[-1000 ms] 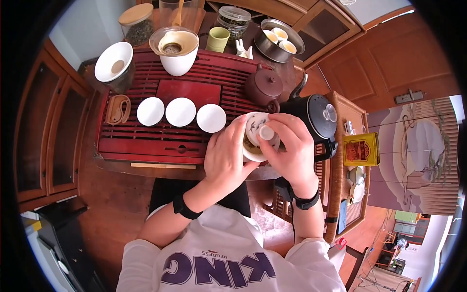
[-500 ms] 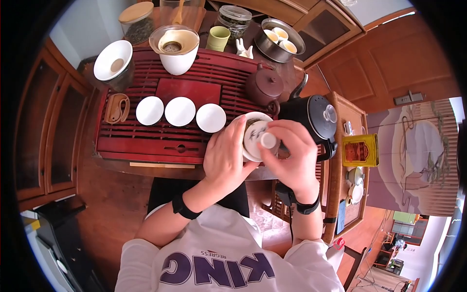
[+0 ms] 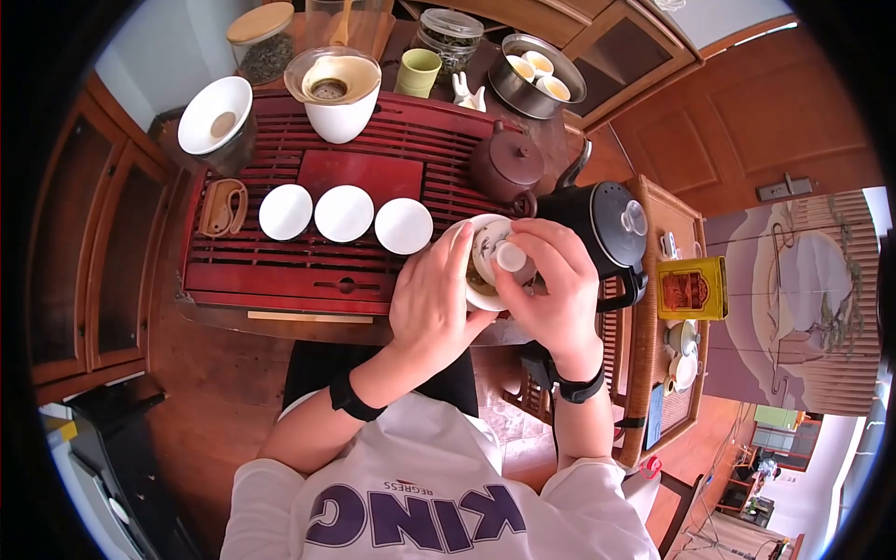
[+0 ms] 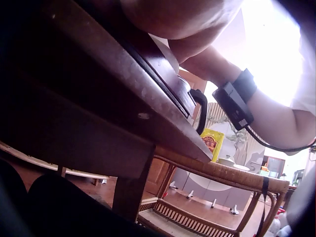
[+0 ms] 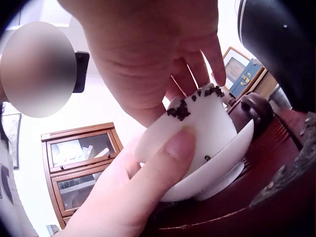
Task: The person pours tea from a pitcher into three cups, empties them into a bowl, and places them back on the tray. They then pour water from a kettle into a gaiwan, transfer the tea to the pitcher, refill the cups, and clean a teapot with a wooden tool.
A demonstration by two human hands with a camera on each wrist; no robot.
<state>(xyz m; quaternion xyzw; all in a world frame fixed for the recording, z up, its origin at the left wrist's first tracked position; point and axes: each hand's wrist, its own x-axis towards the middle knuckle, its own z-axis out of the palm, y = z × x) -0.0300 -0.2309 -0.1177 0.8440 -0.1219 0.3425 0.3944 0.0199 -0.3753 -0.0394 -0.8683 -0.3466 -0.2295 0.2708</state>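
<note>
Nearest, left hand (image 3: 427, 297): your fingers are curled round the side of the white bowl (image 3: 483, 299), with the thumb (image 5: 178, 149) pressed on its wall.
Right hand (image 3: 557, 291): your fingers pinch the knob (image 3: 510, 257) of the patterned lid (image 3: 487, 245).
White bowl: between your two hands, at the near right of the red tray (image 3: 271, 287); you cannot tell whether its foot bears on the tray.
Progress: the lid is over the bowl but askew, leaving part of the mouth open; leaves show inside and dark leaf bits (image 5: 180, 111) cling near the edge. The lid looks unsettled; you cannot judge how much work remains.
White cups: three stand in a row, left (image 3: 286, 212), middle (image 3: 344, 213) and right (image 3: 403, 226), left of your bowl, untouched.
Brown teapot (image 3: 509, 163): on the tray, beyond the bowl.
Black kettle (image 3: 611, 229): off to your right.
Filter (image 3: 352, 78): set in a white vessel (image 3: 343, 121) towards the tray's far side.
Green cup (image 3: 417, 75): behind the tray on the desk (image 3: 217, 322).
Metal pot (image 3: 511, 89): at the far right, holding small cups (image 3: 553, 89).
</note>
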